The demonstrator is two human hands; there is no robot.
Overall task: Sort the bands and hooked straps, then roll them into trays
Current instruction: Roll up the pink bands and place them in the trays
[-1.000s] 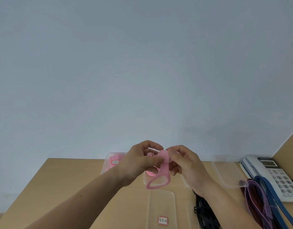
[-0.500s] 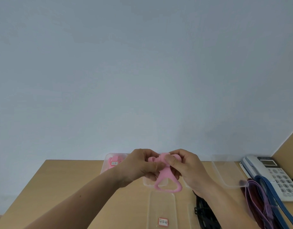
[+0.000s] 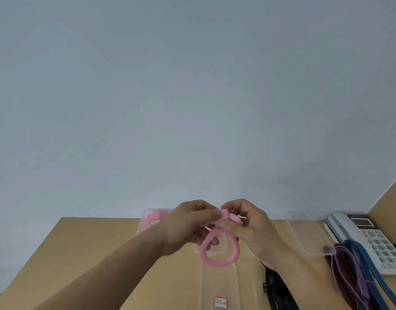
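Head view: my left hand (image 3: 188,227) and right hand (image 3: 250,229) both pinch pink band (image 3: 219,253) above tabletop (image 3: 92,253), likely to roll it.

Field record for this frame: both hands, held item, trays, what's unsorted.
pink band: held above table, loop hanging down
left hand: pinches band's top
right hand: pinches same end, thumb on band
back-left tray: other pink bands inside
front tray: clear, labelled
unsorted: blue strap, purple strap, black straps, right side by telephone
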